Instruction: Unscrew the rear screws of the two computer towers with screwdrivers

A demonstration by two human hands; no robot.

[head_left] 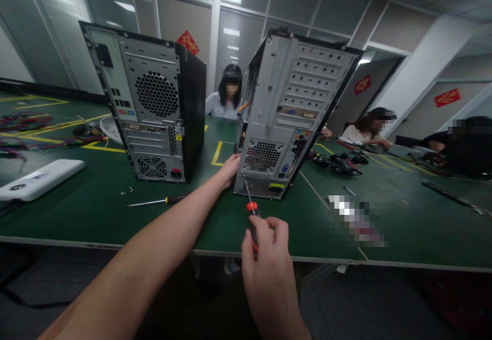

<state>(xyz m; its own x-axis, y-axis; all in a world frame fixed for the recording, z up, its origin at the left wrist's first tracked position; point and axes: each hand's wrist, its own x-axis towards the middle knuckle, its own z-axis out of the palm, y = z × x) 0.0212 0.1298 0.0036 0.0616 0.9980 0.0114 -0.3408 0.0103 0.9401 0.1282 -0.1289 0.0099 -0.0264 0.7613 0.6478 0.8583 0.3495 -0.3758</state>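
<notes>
"Can something pass straight ahead of the right hand?"

"No. The held screwdriver pokes out there, and the right box stands behind it like a wall."

"What about to its right?"

"Yes, there's room low over the green table, up to the blurry thing. Farther off, black wires are in the way."

"And past the left hand?"

"There's a gap between the right box and the left box. But the left arm crosses in front, with a loose screwdriver beside it."
</notes>
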